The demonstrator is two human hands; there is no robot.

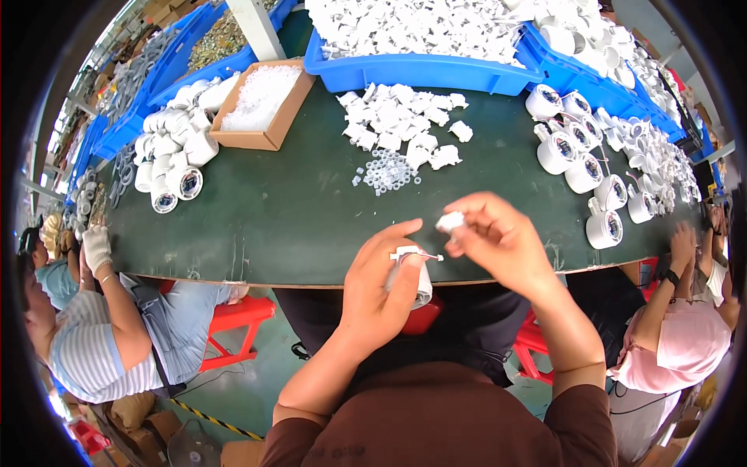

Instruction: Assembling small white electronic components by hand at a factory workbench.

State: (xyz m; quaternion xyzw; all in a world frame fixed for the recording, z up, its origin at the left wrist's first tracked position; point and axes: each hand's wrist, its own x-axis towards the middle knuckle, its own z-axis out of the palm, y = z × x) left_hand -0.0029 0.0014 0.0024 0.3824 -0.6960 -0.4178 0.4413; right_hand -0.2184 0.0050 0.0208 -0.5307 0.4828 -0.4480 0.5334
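My left hand [372, 297] is wrapped round a white cylindrical housing [423, 289] at the table's near edge. From its top a short thin wire [425, 254] sticks out to the right, with a small white plug at its end. A little above and to the right, my right hand [504, 243] pinches a small white plastic part [450, 222] between thumb and fingers, apart from the housing. Ahead of both hands lie a pile of similar white plastic parts [393, 117] and a cluster of small translucent rings [387, 171].
A blue bin [420, 74] of white parts stands at the back, beside a cardboard box [257, 138] of translucent pieces. White cylindrical housings stand in groups at left [187, 183] and right [604, 228]. Co-workers sit on either side, near red stools [240, 315].
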